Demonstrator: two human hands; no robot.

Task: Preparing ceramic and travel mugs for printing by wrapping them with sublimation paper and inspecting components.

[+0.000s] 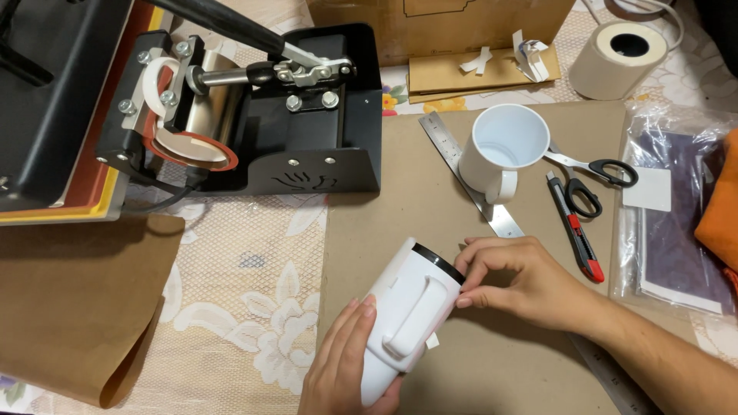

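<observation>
The left hand (342, 365) cups the base end of a white mug (403, 315) that lies tilted on its side on the brown card (430, 200) covering the surface. The left fingers (355, 323) lie pressed together, flat along the mug wall. The mug handle (413, 317) faces up, between the two hands. The right hand (523, 280) meets the mug at its dark rim (438, 261); the right fingers (473, 265) are curled and bunched, tips touching the rim edge. Whether they pinch anything small there cannot be told. A small pale tab shows under the mug, just below the right fingers.

Beyond the right fingers, a second white mug (503, 150) stands upright, mouth open, on a steel ruler (480, 196) that runs diagonally under the right forearm. Just right of that mug lie scissors (592, 173) and a red-and-black utility knife (575, 230). Farther right lies a clear plastic bag (676, 230) with dark sheets inside, and an orange cloth (723, 207) at the frame edge. A tape roll (629, 58) and a cardboard box (446, 31) sit well beyond the fingers.

Far left of the left fingers stands a black mug press (307, 138) with a mug clamped in its heater. Brown paper (77, 307) lies left of the left hand on a lace cloth (246, 307).
</observation>
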